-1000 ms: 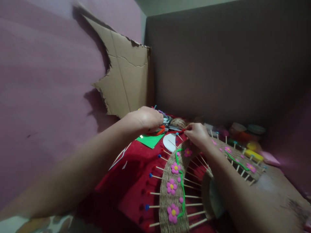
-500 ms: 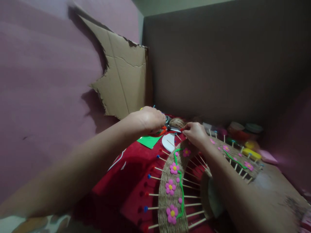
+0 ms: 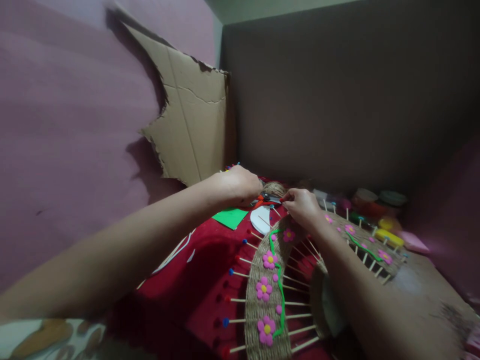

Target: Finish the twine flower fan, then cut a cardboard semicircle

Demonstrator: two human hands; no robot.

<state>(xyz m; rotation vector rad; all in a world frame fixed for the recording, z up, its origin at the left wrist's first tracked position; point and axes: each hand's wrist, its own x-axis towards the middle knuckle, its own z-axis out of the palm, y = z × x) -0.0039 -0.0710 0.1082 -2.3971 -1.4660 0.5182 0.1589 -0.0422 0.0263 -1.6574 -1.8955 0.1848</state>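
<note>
A round frame wrapped in jute twine [image 3: 258, 270] stands in front of me, with wooden sticks through it tipped by red and blue balls. Pink clay flowers [image 3: 264, 289] with yellow centres and a green wavy line decorate its band. Beyond its far edge, my left hand [image 3: 242, 185] is closed around scissors [image 3: 272, 198], whose orange handle shows below the fingers. The blades point right, towards my right hand [image 3: 302, 204]. My right thumb and fingers pinch a small red piece [image 3: 282, 200] by the blade tips; whether the blades touch it I cannot tell.
A white disc [image 3: 260, 219] and green sheet [image 3: 230, 218] lie on the red cloth [image 3: 210, 270]. Behind the hands is a twine ball [image 3: 274, 189]. Torn cardboard [image 3: 191, 115] leans at the left wall. Tubs [image 3: 392, 197] and a yellow item [image 3: 389, 237] stand at right.
My left hand has moved slightly right with the scissors, closer to my right hand. The right hand stays nearly where it was, still pinching the small red piece.
</note>
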